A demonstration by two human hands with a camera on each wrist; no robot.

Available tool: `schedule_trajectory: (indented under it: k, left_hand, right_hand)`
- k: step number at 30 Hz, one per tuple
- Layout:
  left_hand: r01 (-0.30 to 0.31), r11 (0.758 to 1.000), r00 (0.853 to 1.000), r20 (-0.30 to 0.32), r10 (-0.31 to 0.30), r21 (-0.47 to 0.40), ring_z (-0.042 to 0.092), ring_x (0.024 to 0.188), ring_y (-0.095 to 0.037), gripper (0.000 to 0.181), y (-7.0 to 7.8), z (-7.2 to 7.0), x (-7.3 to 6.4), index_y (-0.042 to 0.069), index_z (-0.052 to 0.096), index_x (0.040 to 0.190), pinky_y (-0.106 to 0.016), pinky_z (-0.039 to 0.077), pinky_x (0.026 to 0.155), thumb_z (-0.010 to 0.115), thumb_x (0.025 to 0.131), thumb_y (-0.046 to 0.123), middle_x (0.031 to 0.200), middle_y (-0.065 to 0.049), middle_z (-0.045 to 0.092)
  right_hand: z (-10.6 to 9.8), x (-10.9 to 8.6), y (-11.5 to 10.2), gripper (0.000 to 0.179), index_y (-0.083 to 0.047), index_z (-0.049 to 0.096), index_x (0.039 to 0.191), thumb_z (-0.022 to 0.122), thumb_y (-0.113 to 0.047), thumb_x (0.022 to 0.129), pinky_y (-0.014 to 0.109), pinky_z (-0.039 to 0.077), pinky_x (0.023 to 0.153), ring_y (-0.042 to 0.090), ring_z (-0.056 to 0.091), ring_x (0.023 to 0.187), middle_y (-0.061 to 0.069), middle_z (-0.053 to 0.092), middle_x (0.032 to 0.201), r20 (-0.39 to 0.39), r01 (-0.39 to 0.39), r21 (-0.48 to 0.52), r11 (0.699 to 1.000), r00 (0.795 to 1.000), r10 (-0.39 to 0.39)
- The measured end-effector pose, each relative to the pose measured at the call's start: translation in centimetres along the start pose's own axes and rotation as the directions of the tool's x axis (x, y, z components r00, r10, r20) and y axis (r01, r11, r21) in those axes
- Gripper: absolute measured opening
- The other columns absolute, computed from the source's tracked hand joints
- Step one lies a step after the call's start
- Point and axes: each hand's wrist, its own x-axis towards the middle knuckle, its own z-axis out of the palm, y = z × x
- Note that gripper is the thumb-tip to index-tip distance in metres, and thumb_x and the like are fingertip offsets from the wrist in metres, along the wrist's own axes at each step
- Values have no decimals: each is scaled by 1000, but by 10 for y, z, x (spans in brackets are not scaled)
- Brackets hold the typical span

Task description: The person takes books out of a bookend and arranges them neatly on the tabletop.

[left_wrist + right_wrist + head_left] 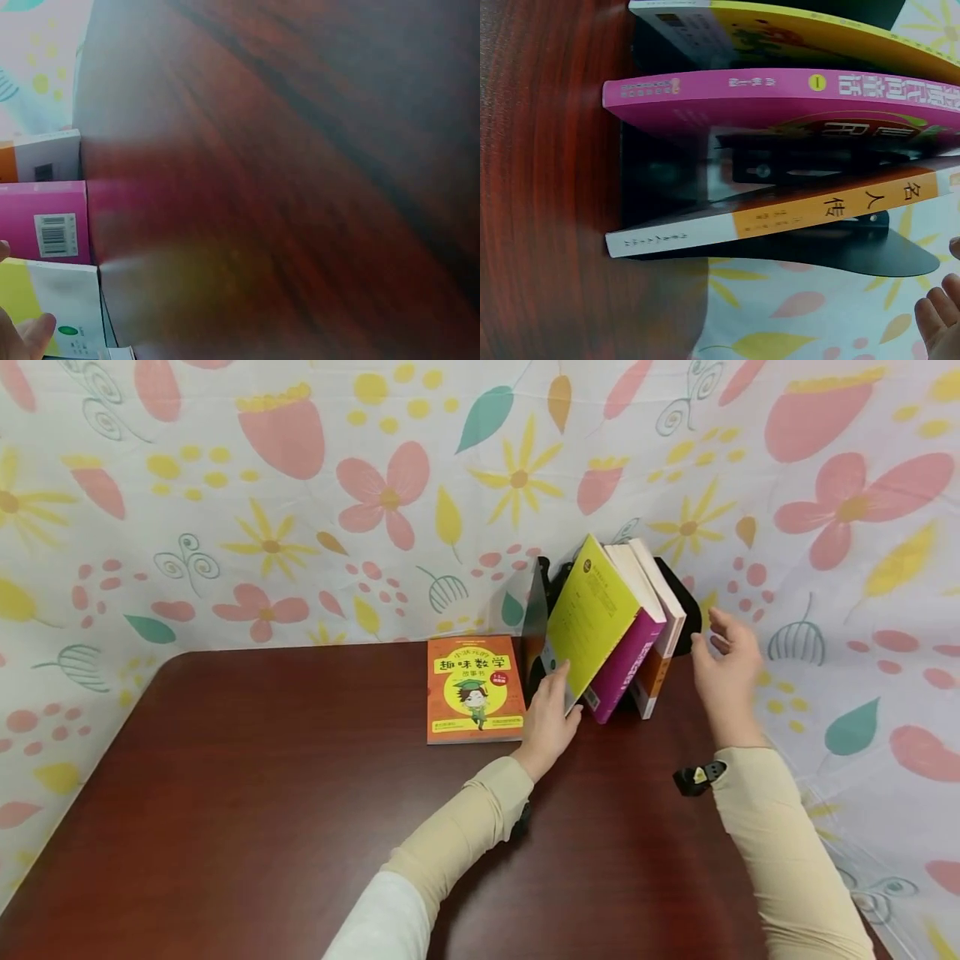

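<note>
Pinching yellow bk (592, 610) by near edge, at 1 o'clock from L grip (550, 722); w/ R grip (727, 672) empty, loosely spread just beside black bookend (692, 620), at its 5 o'clock. Prob. best: ease flush vs. purple bk (627, 668), bracing bookend w/ R.

By the back edge of the red-brown worktop (247, 793) I see a yellow-green book (592, 614), magenta book (780, 90), orange-and-white biography (802, 214) and orange maths storybook (476, 689); pink and yellow flowers pattern the white cloth (465, 493).
</note>
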Motion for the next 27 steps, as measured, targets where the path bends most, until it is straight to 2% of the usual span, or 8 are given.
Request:
schedule_trajectory:
  k: [6, 10, 14, 17, 22, 27]
  left_hand:
    - [20, 995, 1000, -15, -19, 93, 58, 114, -26, 71, -1, 0, 6, 7, 30, 149, -34, 55, 84, 69, 90, 17, 137, -14, 50]
    - [32, 995, 999, 4, -32, 96, 56, 117, -25, 72, 1, -1, 10, 8, 27, 150, -32, 54, 86, 67, 91, 19, 139, -13, 48]
    - [35, 997, 999, 8, -36, 65, 53, 121, -26, 72, 1, 1, 13, 8, 25, 151, -33, 52, 90, 66, 92, 18, 142, -14, 45]
    - [35, 999, 999, 19, -35, 28, 50, 125, -28, 75, 0, 6, 13, 7, 23, 152, -35, 50, 93, 67, 92, 14, 145, -17, 41]
    - [21, 1000, 999, 39, -21, -4, 47, 128, -30, 79, 0, 14, 14, 9, 20, 153, -36, 46, 99, 68, 90, 11, 147, -19, 37]
    - [15, 999, 999, 37, -13, -34, 45, 131, -29, 76, 1, 18, 15, 12, 19, 154, -35, 44, 101, 65, 92, 11, 148, -17, 37]
  right_hand:
    - [8, 0, 1, 38, 3, 60, 126, 61, 2, 88, 29, 50, 93, 25, 58, 108, 19, 58, 122, 34, -5, 6, 1000, 999, 5]
    - [11, 0, 1, 38, 3, 59, 126, 60, 3, 88, 24, 50, 90, 29, 60, 107, 19, 58, 122, 50, -1, -9, 1000, 999, 2]
    - [12, 0, 1, 38, 2, 59, 127, 60, 2, 89, 27, 51, 90, 29, 61, 104, 18, 60, 123, 59, -4, -34, 999, 998, 6]
    - [12, 0, 2, 38, 2, 59, 127, 59, 1, 90, 28, 51, 90, 18, 61, 97, 19, 61, 122, 51, -22, -20, 1000, 998, 23]
    - [9, -1, 6, 40, 1, 59, 129, 57, 3, 89, 19, 50, 86, -7, 51, 82, 21, 64, 118, 32, -75, 17, 997, 997, 74]
    - [8, 0, 8, 40, -4, 62, 128, 57, 4, 89, 17, 50, 84, -10, 51, 82, 19, 66, 115, 17, -76, -27, 997, 997, 76]
